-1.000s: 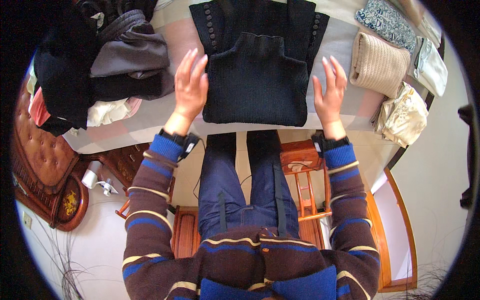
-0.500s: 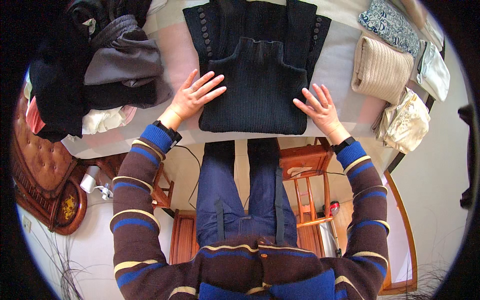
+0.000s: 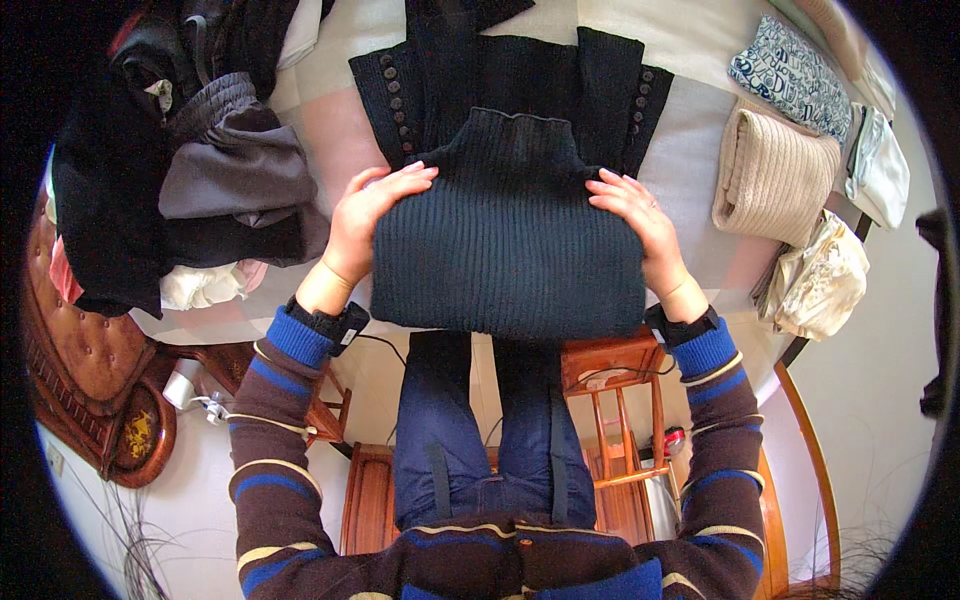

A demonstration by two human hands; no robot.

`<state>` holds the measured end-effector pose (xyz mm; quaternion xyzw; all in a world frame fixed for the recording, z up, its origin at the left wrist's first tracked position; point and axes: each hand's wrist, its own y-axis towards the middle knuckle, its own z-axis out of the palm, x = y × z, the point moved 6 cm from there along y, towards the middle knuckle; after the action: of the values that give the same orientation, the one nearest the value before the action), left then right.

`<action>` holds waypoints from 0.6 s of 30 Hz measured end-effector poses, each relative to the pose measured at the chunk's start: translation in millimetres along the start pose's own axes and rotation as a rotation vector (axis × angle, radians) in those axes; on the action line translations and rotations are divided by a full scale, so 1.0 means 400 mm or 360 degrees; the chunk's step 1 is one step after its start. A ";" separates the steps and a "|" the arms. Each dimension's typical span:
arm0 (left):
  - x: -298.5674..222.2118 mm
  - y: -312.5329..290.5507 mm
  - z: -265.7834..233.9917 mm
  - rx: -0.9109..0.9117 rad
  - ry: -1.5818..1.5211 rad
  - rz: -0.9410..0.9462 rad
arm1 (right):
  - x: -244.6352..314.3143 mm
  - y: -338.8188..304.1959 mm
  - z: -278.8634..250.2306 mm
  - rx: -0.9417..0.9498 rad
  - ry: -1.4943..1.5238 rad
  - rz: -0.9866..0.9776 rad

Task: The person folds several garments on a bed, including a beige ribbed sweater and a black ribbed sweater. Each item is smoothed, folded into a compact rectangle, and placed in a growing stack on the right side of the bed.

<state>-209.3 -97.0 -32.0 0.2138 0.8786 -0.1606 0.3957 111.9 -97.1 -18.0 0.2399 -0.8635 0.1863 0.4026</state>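
Observation:
A folded black ribbed turtleneck sweater (image 3: 508,240) hangs in front of me, its high collar pointing away. My left hand (image 3: 368,215) grips its left side, fingertips over the top near the shoulder. On the opposite side my right hand (image 3: 645,225) holds it the same way; both thumbs are hidden. The sweater looks raised off the bed, its lower edge above my legs. Just beyond it lies a black garment with rows of buttons on its cuffs (image 3: 393,100), partly covered by the sweater.
Left on the pale checked bedcover (image 3: 690,120) is a loose heap of black and grey clothes (image 3: 225,170). At the right are a folded beige knit (image 3: 775,170), a patterned blue-white cloth (image 3: 790,75) and a crumpled cream cloth (image 3: 818,280). A wooden stool (image 3: 615,360) stands below the bed edge.
My hands have gone from lying open beside the sweater to gripping its sides. The sweater has come up and toward me, and looks larger.

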 end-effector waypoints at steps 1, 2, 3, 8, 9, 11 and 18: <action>0.010 0.007 -0.008 -0.0002 -0.0109 -0.0112 | -0.012 0.003 -0.008 -0.0008 0.0134 0.0128; 0.022 0.012 -0.017 -0.0016 -0.0200 -0.0240 | -0.030 0.007 -0.012 -0.0117 0.0449 0.0316; 0.046 0.018 -0.010 -0.0056 -0.0502 -0.0495 | -0.054 0.006 -0.009 -0.0217 0.0753 0.0552; 0.108 0.052 0.002 -0.0707 -0.0537 -0.1031 | -0.129 0.042 -0.004 -0.1024 0.0781 0.0949; 0.108 0.059 0.005 -0.0803 -0.0493 -0.1037 | -0.134 0.048 -0.004 -0.1109 0.0643 0.1015; 0.101 0.068 0.014 -0.0940 -0.0410 -0.1065 | -0.127 0.057 0.001 -0.1275 0.0395 0.1094; 0.050 0.092 -0.036 -0.1255 -0.0176 -0.1074 | -0.049 0.085 -0.063 -0.1294 -0.0291 0.1089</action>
<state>-211.7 -54.1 -42.1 -0.2555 0.8701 0.0529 0.4182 118.9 -51.2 -22.3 -0.2151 -0.9263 -0.0641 0.3026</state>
